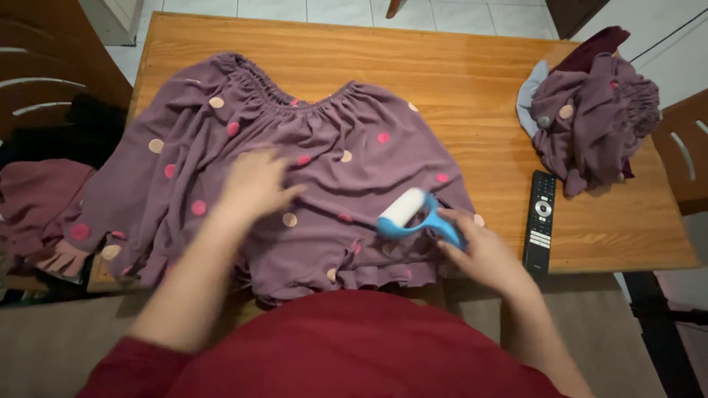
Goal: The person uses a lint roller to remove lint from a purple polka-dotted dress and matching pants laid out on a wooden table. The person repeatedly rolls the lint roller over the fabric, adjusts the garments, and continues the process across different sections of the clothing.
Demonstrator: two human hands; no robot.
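Note:
A mauve garment with pink and cream dots lies spread flat on the wooden table, its elastic neckline toward the far edge. My left hand rests palm down on the cloth near the middle, fingers apart, slightly blurred. My right hand grips the blue handle of a lint roller, whose white roll presses on the garment's lower right part.
A crumpled pile of similar mauve clothes sits at the table's right end. A black remote control lies beside it near the front edge. Wooden chairs stand left and right, with dark and pink clothes heaped on the left.

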